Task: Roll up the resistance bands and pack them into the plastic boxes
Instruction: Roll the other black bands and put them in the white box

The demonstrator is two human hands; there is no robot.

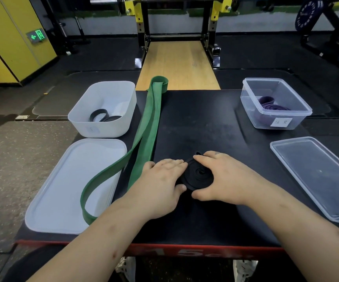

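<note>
A black resistance band [198,176] lies coiled into a flat roll on the black table top [201,123]. My left hand [162,184] grips its left side, fingers over the top edge and thumb below. My right hand [221,178] grips the right side the same way. A long green band [147,127] lies unrolled from the table's far edge down across the white lid [62,184]. The white box [105,110] at back left holds rolled black bands [103,118]. The clear box [274,102] at back right holds a purple band [270,103].
A clear lid [319,176] lies flat at the right of the table. The table's front edge [164,251] is red with white lettering. Beyond the table are a wooden lifting platform [176,64], a squat rack and dark gym floor.
</note>
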